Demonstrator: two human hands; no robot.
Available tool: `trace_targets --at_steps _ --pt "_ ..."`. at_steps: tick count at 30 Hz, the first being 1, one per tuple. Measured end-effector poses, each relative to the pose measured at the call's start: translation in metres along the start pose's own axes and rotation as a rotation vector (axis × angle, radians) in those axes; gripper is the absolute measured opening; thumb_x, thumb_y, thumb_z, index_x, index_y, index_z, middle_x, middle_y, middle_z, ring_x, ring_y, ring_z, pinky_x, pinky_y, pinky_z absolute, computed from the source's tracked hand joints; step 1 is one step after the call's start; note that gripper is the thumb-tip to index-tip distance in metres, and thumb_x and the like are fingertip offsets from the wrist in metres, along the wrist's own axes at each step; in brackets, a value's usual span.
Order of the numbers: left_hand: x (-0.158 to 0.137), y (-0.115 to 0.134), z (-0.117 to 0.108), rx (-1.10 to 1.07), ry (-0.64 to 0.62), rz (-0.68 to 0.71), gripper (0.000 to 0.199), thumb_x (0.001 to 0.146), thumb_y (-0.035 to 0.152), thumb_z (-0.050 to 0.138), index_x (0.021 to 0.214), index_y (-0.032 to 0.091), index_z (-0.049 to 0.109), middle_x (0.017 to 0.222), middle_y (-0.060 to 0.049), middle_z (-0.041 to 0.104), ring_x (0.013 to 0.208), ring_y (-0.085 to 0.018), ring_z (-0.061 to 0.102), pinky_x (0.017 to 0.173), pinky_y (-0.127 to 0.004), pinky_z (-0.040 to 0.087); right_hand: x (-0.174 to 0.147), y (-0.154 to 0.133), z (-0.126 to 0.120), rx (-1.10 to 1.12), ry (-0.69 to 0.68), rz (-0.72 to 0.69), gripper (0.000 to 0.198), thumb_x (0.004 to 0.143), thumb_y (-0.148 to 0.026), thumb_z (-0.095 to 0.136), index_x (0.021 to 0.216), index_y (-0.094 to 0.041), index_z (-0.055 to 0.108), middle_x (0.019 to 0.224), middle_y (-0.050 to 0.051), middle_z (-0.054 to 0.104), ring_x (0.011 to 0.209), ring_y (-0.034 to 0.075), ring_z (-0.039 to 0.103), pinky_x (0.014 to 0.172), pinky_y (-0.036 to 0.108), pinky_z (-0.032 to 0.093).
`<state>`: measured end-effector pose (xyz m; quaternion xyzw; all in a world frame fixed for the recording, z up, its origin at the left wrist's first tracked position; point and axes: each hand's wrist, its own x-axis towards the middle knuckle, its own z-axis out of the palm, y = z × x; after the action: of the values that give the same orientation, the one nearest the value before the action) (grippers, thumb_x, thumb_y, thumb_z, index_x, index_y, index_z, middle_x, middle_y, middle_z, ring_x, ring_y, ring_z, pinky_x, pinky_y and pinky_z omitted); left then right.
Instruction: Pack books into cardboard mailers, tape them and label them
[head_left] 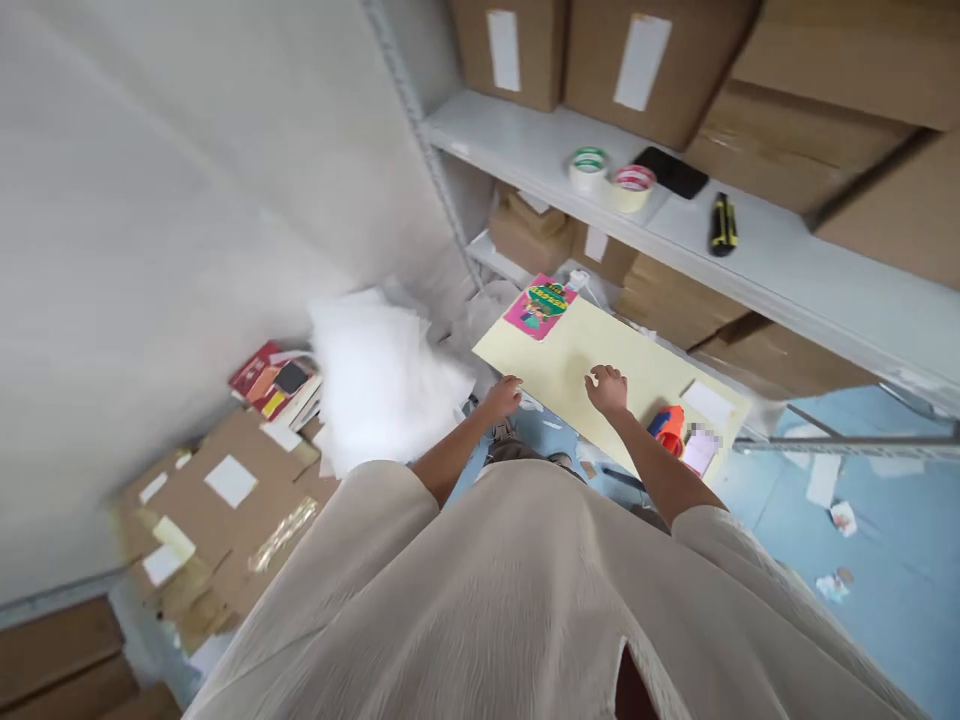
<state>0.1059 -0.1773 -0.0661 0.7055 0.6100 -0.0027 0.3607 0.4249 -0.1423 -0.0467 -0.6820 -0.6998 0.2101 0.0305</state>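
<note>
My left hand (504, 395) is by the front-left edge of a pale yellow tabletop (645, 370), its fingers loosely bent with nothing seen in them. My right hand (607, 388) hovers over the middle of that tabletop, empty, fingers apart and slightly curled. A pink booklet (540, 307) with a green title patch and cartoon figures lies at the table's far left corner, beyond both hands. To the right of my right hand sits an orange and blue object (667, 428), perhaps a tape dispenser. Beside it are a pale lilac sheet (701, 452), partly blurred, and a white paper (707, 401).
A grey shelf (525, 140) behind the table bears tape rolls (633, 188), a black phone (671, 172), a yellow-black utility knife (724, 225) and cardboard boxes (637, 60). White sheets (375, 380), books (274, 380) and cardboard (247, 500) lie left. Scraps litter the blue floor (885, 560).
</note>
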Motion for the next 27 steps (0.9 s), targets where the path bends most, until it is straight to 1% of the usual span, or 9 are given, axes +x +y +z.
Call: trace_targets --at_steps 3,5,7,11,16,19,21,24,27 --pt "-0.036 -0.039 -0.005 -0.072 0.084 -0.145 0.059 0.106 0.026 0.056 0.164 0.018 0.062 0.175 -0.017 0.056 0.161 -0.035 0.055 0.135 -0.047 0.045 0.014 -0.041 0.011 -0.004 -0.059 -0.148 0.035 0.111 -0.031 0.048 0.134 -0.019 0.073 0.136 0.02 0.075 0.13 0.037 0.063 0.11 0.049 0.045" --pt "-0.058 -0.063 -0.007 -0.126 0.116 -0.222 0.06 0.106 0.029 0.057 0.165 0.019 0.061 0.178 -0.017 0.053 0.158 -0.037 0.058 0.131 -0.049 0.05 0.019 -0.066 0.02 -0.002 -0.092 -0.226 0.034 0.11 -0.029 0.049 0.131 -0.019 0.074 0.133 0.019 0.076 0.126 0.036 0.065 0.107 0.046 0.046" --pt "-0.078 -0.085 -0.007 -0.165 0.139 -0.271 0.061 0.106 0.03 0.058 0.166 0.018 0.06 0.179 -0.019 0.05 0.157 -0.039 0.058 0.129 -0.05 0.052 0.022 -0.087 0.031 -0.001 -0.122 -0.284 0.031 0.109 -0.027 0.051 0.128 -0.019 0.074 0.129 0.018 0.077 0.123 0.034 0.066 0.104 0.044 0.047" --pt "-0.11 -0.124 -0.008 -0.188 0.236 -0.318 0.06 0.104 0.027 0.061 0.164 0.019 0.061 0.176 -0.02 0.053 0.16 -0.039 0.056 0.131 -0.054 0.049 0.022 -0.125 0.054 0.004 -0.186 -0.346 0.027 0.107 -0.024 0.056 0.123 -0.021 0.076 0.126 0.015 0.078 0.12 0.031 0.068 0.102 0.039 0.048" --pt "-0.144 -0.174 -0.021 -0.183 0.295 -0.349 0.059 0.106 0.022 0.057 0.165 0.017 0.06 0.179 -0.021 0.049 0.163 -0.037 0.052 0.132 -0.055 0.047 0.013 -0.181 0.088 0.042 -0.225 -0.349 0.025 0.104 -0.022 0.059 0.119 -0.022 0.079 0.124 0.012 0.08 0.118 0.028 0.071 0.102 0.038 0.053" --pt "-0.164 -0.204 -0.034 -0.169 0.333 -0.361 0.059 0.106 0.02 0.059 0.165 0.017 0.06 0.179 -0.021 0.048 0.164 -0.038 0.051 0.133 -0.055 0.046 0.005 -0.222 0.111 0.148 -0.263 -0.325 0.024 0.101 -0.02 0.063 0.116 -0.023 0.082 0.122 0.01 0.082 0.112 0.026 0.074 0.102 0.036 0.056" --pt "-0.175 -0.223 -0.043 -0.156 0.367 -0.367 0.06 0.105 0.02 0.062 0.164 0.019 0.061 0.179 -0.021 0.048 0.163 -0.04 0.052 0.132 -0.057 0.048 0.0 -0.251 0.127 0.238 -0.296 -0.279 0.024 0.098 -0.02 0.065 0.113 -0.023 0.083 0.121 0.009 0.084 0.108 0.025 0.077 0.102 0.036 0.058" --pt "-0.188 -0.245 -0.052 -0.13 0.395 -0.369 0.06 0.104 0.02 0.063 0.164 0.02 0.061 0.181 -0.021 0.046 0.163 -0.043 0.051 0.129 -0.06 0.051 -0.005 -0.291 0.149 0.362 -0.35 -0.207 0.023 0.096 -0.022 0.069 0.111 -0.022 0.085 0.119 0.01 0.086 0.11 0.027 0.079 0.106 0.04 0.06" --pt "-0.195 -0.259 -0.058 -0.123 0.388 -0.357 0.059 0.105 0.021 0.061 0.164 0.02 0.061 0.182 -0.021 0.045 0.163 -0.043 0.049 0.128 -0.059 0.051 -0.006 -0.324 0.166 0.47 -0.396 -0.188 0.022 0.093 -0.023 0.071 0.109 -0.022 0.086 0.122 0.011 0.086 0.116 0.028 0.079 0.111 0.044 0.059"
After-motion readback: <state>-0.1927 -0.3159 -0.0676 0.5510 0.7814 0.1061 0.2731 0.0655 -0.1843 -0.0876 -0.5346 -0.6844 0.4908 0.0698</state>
